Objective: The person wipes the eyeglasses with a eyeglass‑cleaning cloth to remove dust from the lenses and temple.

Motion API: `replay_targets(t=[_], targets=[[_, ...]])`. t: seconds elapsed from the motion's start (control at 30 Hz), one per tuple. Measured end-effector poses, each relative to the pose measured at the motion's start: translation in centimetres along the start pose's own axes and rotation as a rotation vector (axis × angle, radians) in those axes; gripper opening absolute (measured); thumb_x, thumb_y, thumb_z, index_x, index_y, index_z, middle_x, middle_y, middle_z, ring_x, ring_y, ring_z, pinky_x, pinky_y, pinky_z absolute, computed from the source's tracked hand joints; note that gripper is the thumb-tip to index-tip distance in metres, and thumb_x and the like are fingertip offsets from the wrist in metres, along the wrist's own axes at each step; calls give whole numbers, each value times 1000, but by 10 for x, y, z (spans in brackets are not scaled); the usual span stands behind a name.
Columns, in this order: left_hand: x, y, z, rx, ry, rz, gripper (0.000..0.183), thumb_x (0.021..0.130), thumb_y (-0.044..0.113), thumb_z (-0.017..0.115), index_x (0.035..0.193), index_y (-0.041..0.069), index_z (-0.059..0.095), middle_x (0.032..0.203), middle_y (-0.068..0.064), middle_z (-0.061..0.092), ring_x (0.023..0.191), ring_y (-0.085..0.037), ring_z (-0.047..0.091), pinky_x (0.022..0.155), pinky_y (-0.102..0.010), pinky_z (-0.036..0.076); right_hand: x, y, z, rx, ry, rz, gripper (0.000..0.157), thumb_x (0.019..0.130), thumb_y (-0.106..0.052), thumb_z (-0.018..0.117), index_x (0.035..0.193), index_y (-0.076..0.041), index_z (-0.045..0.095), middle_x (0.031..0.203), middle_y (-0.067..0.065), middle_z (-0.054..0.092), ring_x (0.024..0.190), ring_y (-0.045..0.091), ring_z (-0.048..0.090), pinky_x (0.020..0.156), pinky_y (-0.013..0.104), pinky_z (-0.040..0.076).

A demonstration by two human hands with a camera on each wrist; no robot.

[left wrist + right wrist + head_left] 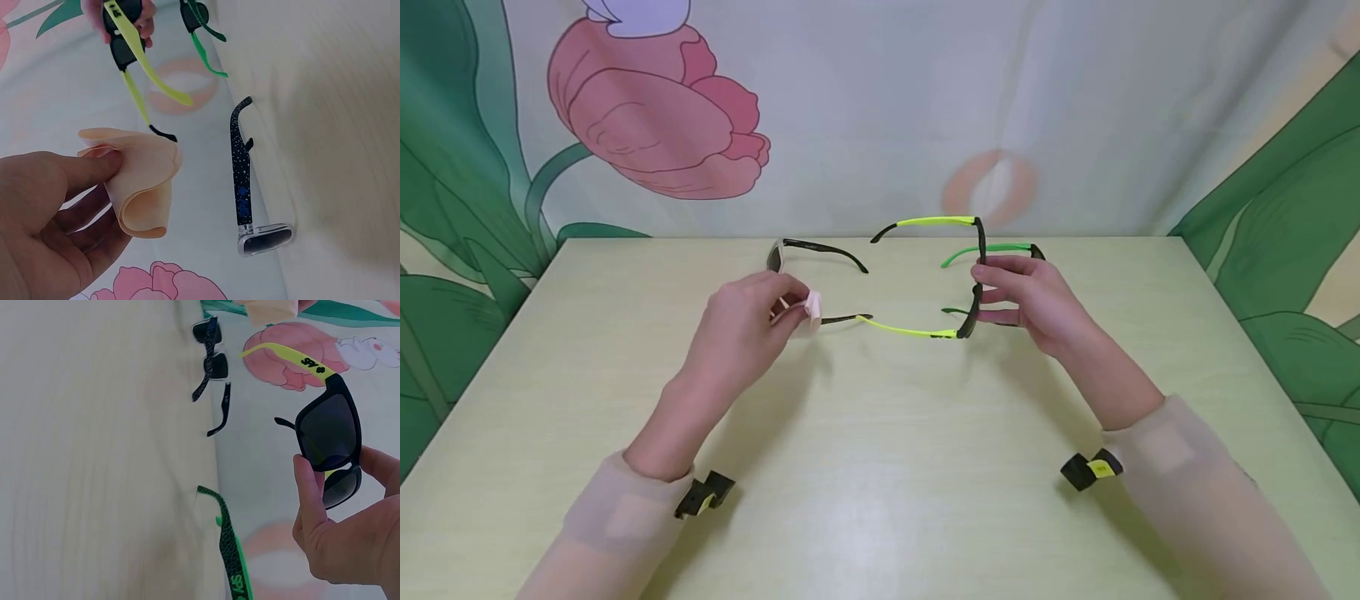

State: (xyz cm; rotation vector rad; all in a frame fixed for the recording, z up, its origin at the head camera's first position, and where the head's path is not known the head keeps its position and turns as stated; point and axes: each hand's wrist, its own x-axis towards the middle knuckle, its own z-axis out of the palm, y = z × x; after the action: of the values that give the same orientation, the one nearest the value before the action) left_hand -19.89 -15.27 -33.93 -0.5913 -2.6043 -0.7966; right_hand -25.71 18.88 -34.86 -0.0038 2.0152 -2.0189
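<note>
My left hand [737, 325] pinches a folded peach cloth [147, 181] between thumb and fingers, above the table. Across from it, my right hand [1037, 304] grips a pair of black-framed sunglasses [328, 428] by the front, near the bridge. Their yellow temples are unfolded and point left toward the cloth. Behind the left hand, sunglasses with a pale frame and dark speckled temples [242, 181] stand on the table, unfolded. Another pair, with green temples [234, 569], stands beyond the right hand, which partly hides it in the head view.
The pale wooden table [865, 467] ends at the back against a curtain [865, 100] printed with flowers and leaves. Green leaf-patterned cloth [1300, 250] hangs along the right side. A small black device [1090, 469] is worn at each sleeve cuff.
</note>
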Motion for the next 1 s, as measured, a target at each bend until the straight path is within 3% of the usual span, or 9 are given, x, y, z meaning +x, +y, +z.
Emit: replay_targets(t=[0.2, 0.33, 0.53, 0.83, 1.0], targets=[[-3, 5, 0, 11, -40, 1, 11, 90, 6, 80, 101, 4, 77, 91, -5, 71, 74, -19, 63, 66, -34, 52, 15, 1, -2, 5, 17, 55, 56, 99, -22, 70, 142, 7, 49, 118, 10, 58, 95, 21, 66, 87, 36, 59], [-5, 6, 0, 9, -56, 5, 11, 90, 5, 80, 101, 5, 77, 90, -5, 70, 76, -20, 64, 68, -36, 54, 26, 3, -6, 7, 29, 70, 46, 98, -21, 71, 134, 4, 55, 109, 8, 62, 89, 20, 69, 84, 35, 60], [-7, 8, 1, 22, -79, 24, 11, 89, 4, 80, 100, 4, 76, 89, -5, 70, 76, -20, 64, 70, -36, 54, 41, 6, -8, 27, 29, 97, 34, 99, -18, 69, 125, 2, 59, 109, 11, 62, 89, 23, 72, 85, 36, 60], [-8, 10, 0, 21, -95, 21, 10, 90, 6, 80, 100, 4, 76, 89, -5, 70, 76, -20, 63, 70, -36, 54, 57, 11, -1, 42, 0, 168, 53, 101, -20, 67, 142, 8, 46, 137, 24, 50, 108, 29, 66, 99, 41, 53], [-9, 10, 1, 20, -108, 16, 11, 90, 7, 80, 100, 5, 77, 89, -4, 70, 77, -20, 63, 71, -37, 54, 61, 13, 6, 19, 17, 205, 58, 102, -22, 66, 146, 7, 43, 139, 23, 49, 113, 30, 63, 99, 39, 53]])
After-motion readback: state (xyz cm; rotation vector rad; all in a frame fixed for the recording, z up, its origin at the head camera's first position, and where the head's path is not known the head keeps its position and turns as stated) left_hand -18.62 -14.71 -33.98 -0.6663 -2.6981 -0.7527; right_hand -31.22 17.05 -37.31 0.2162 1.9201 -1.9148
